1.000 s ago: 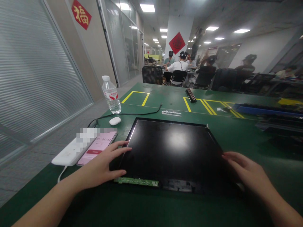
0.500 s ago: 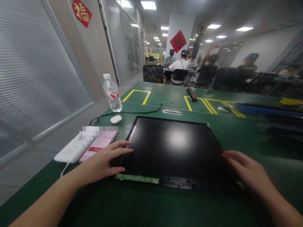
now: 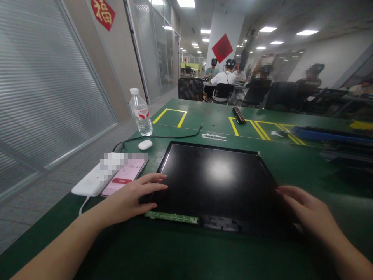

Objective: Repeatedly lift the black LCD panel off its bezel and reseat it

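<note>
A black LCD screen panel [image 3: 204,186] lies flat on the green table, its glossy face up with a bright reflection. A narrow green circuit board [image 3: 171,217] shows along its near edge, on the left. My left hand [image 3: 136,194] rests at the panel's left edge, fingers spread, two fingertips over the border and the thumb lower down. At the right edge is my right hand [image 3: 305,206], fingers stretched out with the tips touching the border; its lower fingers are partly hidden in dark blur.
Left of the panel are a phone [image 3: 125,177], a white power bank [image 3: 93,182], a white earbud case [image 3: 145,144], a water bottle [image 3: 140,112] and a black cable [image 3: 171,136]. Farther back lie a dark ridged strip [image 3: 238,115] and a blue tray [image 3: 326,135]. Several people sit beyond.
The whole view has shifted slightly, so things appear a little to the right and higher. Both hands keep their places at the panel's edges.
</note>
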Tool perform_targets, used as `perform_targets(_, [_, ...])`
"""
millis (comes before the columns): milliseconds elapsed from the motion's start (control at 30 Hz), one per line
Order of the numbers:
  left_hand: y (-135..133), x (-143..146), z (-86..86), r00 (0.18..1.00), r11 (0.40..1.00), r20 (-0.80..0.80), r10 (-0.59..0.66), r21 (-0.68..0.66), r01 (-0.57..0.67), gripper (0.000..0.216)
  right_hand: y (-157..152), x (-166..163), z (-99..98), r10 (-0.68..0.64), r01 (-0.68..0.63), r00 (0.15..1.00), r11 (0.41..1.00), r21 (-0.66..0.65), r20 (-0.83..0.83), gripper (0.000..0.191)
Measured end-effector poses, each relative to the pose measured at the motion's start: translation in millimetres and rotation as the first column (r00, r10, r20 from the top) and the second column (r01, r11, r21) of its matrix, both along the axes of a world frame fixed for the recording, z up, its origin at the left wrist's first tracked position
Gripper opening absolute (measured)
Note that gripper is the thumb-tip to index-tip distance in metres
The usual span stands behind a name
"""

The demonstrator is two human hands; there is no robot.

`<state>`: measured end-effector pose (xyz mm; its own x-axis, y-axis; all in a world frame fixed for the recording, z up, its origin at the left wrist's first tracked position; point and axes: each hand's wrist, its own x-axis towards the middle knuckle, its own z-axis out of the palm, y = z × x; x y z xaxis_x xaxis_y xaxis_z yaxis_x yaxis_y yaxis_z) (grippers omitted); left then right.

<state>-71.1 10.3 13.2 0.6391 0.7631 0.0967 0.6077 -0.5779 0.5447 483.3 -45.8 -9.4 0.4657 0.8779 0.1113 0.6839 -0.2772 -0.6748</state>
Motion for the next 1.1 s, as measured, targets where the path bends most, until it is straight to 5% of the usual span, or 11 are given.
perform_targets(233, [-1.8,6.8,11.5,0.989,0.989,-0.058,0.136,-0.051,-0.139,0.053,-1.1,2.7,-2.3,0.011,-0.011,1.000,1.000,-0.015,-0.017,0.041])
perform_targets(467, [3.4,8.8,-2.2,0.936,0.946,-0.143,0.323,0.058,-0.318,0.060,0.2,1.7,1.5,0.014,-0.015,0.999,0.999,-0.041,-0.033,0.044])
perform_targets(767, [3.4,17.7,-3.3,0.924,0.948,-0.213,0.318,0.053,-0.314,0.059,0.0,2.2,-0.8,0.000,0.000,1.000,0.999,-0.037,0.005,0.044])
perform_targets(1100, [6.2,18.5,-6.4,0.936,0.941,-0.089,0.340,0.032,-0.338,0.050,-1.6,-2.3,3.7,-0.007,0.007,1.000,1.000,-0.006,0.023,0.042])
